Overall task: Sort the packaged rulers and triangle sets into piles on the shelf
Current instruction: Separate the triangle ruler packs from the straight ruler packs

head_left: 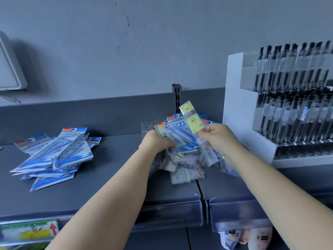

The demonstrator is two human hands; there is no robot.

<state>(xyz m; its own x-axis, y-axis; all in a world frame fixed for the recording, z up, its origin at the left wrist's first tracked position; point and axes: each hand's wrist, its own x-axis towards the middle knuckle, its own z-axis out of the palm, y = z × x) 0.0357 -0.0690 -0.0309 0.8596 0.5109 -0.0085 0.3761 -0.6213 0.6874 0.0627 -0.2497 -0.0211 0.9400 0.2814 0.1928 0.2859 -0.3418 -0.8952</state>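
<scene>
A pile of blue-and-white triangle set packs [54, 156] lies on the left of the dark shelf [111, 177]. A mixed heap of clear ruler packs and blue packs [182, 170] sits at the shelf's middle back. My left hand [156, 141] grips a fanned bundle of blue packs [180, 138] above that heap. My right hand [219, 136] pinches a clear ruler pack with a yellow label [193, 123], held upright and tilted just right of the bundle.
A white tiered display of black pens [292, 98] stands on the shelf at the right. A grey wall rises behind the shelf's back panel. A white tray-like object [9, 69] hangs at the far left. Price-tag rails run along the shelf's front edge.
</scene>
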